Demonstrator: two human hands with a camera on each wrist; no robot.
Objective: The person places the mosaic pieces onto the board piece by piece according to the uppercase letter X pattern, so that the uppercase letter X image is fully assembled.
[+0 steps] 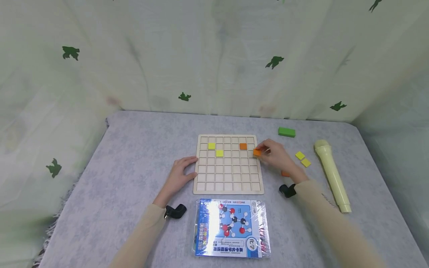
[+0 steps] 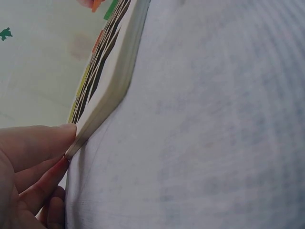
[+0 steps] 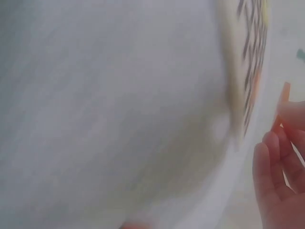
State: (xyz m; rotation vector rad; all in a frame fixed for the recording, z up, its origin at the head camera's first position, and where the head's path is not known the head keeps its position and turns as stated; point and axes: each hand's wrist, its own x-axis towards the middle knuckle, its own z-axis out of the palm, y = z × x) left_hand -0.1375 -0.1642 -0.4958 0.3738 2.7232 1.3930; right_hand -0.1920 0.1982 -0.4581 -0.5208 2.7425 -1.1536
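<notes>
A square wooden grid board [image 1: 228,169] lies on the table. Two yellow tiles [image 1: 219,153] and one orange tile [image 1: 242,146] sit in cells of its upper rows. My left hand [image 1: 179,175] rests against the board's left edge, fingers and thumb touching the rim; the left wrist view shows the thumb [image 2: 43,143] at the board's side. Between thumb and fingertips, my right hand [image 1: 276,156] pinches another orange tile [image 1: 257,152] over the board's right edge. In the right wrist view this tile [image 3: 285,93] is held up on edge, past the board.
Right of the board lie two loose yellow tiles [image 1: 303,159], an orange piece [image 1: 285,174] partly under the right wrist, and a green block [image 1: 286,132]. A cream microphone-shaped stick [image 1: 331,175] is farther right. A shrink-wrapped chemistry box [image 1: 231,227] lies in front of the board.
</notes>
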